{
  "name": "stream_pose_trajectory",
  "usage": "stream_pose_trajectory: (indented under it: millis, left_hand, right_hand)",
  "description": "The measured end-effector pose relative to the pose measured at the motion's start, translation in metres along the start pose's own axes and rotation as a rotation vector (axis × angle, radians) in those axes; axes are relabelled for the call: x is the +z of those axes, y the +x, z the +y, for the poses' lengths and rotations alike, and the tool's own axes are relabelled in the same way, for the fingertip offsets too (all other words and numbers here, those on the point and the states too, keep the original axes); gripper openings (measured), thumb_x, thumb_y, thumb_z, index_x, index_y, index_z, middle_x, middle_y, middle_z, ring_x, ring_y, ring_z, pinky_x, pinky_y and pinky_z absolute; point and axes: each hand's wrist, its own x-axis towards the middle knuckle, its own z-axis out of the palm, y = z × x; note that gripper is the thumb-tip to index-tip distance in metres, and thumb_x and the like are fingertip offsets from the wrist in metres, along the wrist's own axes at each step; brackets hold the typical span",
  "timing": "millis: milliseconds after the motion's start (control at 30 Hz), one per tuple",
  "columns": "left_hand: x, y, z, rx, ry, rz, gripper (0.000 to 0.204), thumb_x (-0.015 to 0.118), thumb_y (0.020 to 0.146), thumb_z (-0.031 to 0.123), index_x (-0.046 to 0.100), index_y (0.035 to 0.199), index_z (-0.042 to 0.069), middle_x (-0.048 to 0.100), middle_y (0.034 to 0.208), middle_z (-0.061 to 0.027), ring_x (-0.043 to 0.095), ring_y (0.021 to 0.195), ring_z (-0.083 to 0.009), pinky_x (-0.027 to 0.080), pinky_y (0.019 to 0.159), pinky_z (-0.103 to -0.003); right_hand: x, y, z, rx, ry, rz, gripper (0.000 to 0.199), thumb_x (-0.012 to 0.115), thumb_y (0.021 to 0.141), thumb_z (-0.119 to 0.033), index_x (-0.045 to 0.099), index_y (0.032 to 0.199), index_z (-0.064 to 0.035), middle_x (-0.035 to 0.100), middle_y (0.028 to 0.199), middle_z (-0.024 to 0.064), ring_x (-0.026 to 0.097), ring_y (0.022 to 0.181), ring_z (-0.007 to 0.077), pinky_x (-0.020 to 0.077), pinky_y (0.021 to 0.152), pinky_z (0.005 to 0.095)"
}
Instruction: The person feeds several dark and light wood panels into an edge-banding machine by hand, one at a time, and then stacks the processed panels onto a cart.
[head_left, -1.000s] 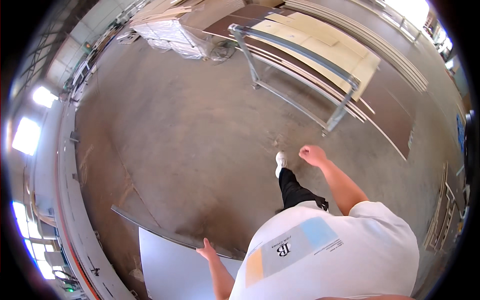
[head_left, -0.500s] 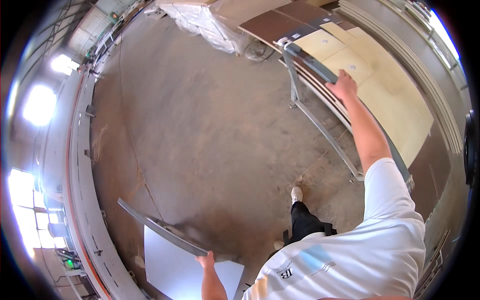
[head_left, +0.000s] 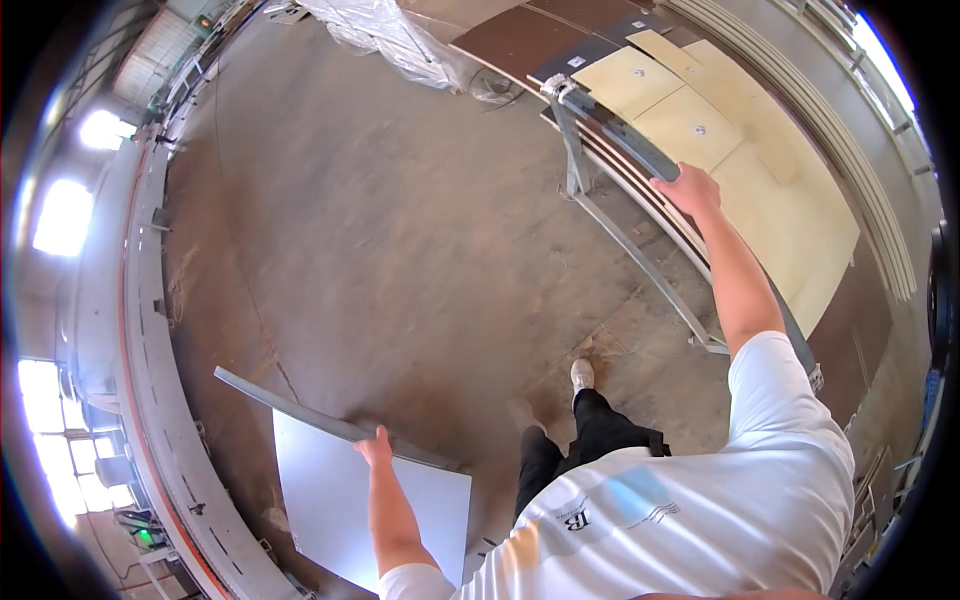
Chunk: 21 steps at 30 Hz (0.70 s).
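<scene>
A: What is the right hand (head_left: 690, 190) doing?

B: It is grasping the grey top rail (head_left: 640, 145) of a metal frame (head_left: 640, 255), its fingers bending over the rail while the arm is reaching ahead and to the person's right.

A: And the left hand (head_left: 374, 447)?

B: It is resting on a grey bar (head_left: 290, 405), low on the person's left. One digit is pointing up; whether the other fingers are closing around the underside cannot be told from this view.

A: Where are those two metal pieces lying, then?

B: The grey top rail is running along the near side of some pale yellow sheets (head_left: 770, 180). The grey bar is slanting along the far edge of a white panel (head_left: 330, 490), which is spreading out beneath the left forearm.

A: What else is surrounding the person?

B: Brown boards (head_left: 520, 40) are showing past the far end of the yellow sheets, clear plastic wrap (head_left: 385, 40) is bunching near the upper edge, and a long pale structure (head_left: 145, 350) is curving down the left side. A white shoe (head_left: 582, 374) is standing on the floor (head_left: 400, 220), between the grey bar and the metal frame.
</scene>
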Motion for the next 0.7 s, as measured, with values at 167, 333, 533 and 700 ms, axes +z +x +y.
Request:
stream_pose_trajectory:
  millis: [167, 333, 533, 700]
  left_hand:
    - [0.024, 0.033, 0.094, 0.080, 0.007, 0.033, 0.094, 0.076, 0.087, 0.046, 0.027, 0.129, -0.022, 0.049, 0.134, -0.0386, 0.053, 0.126, -0.0450, 0.047, 0.105, -0.044]
    - [0.064, 0.156, 0.109, 0.238, 0.320, 0.083, 0.096, 0.076, 0.086, 0.049, 0.026, 0.125, -0.024, 0.054, 0.124, -0.0374, 0.059, 0.116, -0.0447, 0.051, 0.097, -0.042]
    - [0.187, 0.156, 0.322, 0.179, 0.076, 0.141, 0.103, 0.073, 0.086, 0.058, 0.026, 0.124, -0.025, 0.055, 0.123, -0.0392, 0.061, 0.117, -0.0447, 0.053, 0.096, -0.041]
    - [0.224, 0.184, 0.431, 0.164, 0.080, 0.161, 0.110, 0.071, 0.085, 0.065, 0.024, 0.126, -0.026, 0.054, 0.126, -0.0406, 0.061, 0.120, -0.0447, 0.054, 0.095, -0.041]
  right_hand:
    - [-0.014, -0.010, 0.022, -0.010, -0.067, -0.037, 0.067, 0.071, 0.082, -0.062, 0.068, 0.114, -0.0025, 0.073, 0.109, 0.0193, 0.069, 0.107, 0.0348, 0.0538, 0.091, 0.0443]
    - [0.009, 0.022, 0.053, -0.073, -0.047, -0.045, 0.071, 0.073, 0.079, -0.064, 0.069, 0.115, -0.0032, 0.074, 0.102, 0.0199, 0.070, 0.101, 0.0354, 0.0539, 0.089, 0.0449]
    - [0.039, 0.083, 0.139, -0.063, -0.128, 0.020, 0.065, 0.079, 0.074, -0.056, 0.070, 0.113, -0.0044, 0.073, 0.098, 0.0188, 0.070, 0.099, 0.0351, 0.0537, 0.087, 0.0440]
    - [0.026, 0.155, 0.141, 0.029, -0.054, -0.211, 0.068, 0.082, 0.070, -0.051, 0.069, 0.120, -0.0072, 0.073, 0.106, 0.0160, 0.067, 0.105, 0.0345, 0.0521, 0.093, 0.0432]
